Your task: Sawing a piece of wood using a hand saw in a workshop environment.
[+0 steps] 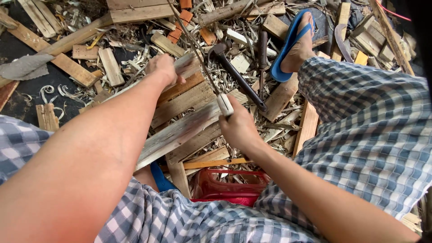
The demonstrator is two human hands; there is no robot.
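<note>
Gripping the far end of a grey weathered plank (180,128), the left hand (164,67) steadies it over floor scraps; the right hand (238,128) clasps a white-handled tool (225,104), blade indistinct.

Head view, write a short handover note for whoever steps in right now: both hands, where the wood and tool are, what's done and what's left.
Left hand: gripping the far end of a long grey wood plank that slants across the lap.
Right hand: closed on a white-handled tool held against the plank's near edge; its blade is hidden.
Around: a hammer lies past the plank, a red plastic stool sits below, shavings and offcuts cover the floor.
Done: cannot tell how far the plank is worked.
Left: plank not yet put down.
</note>
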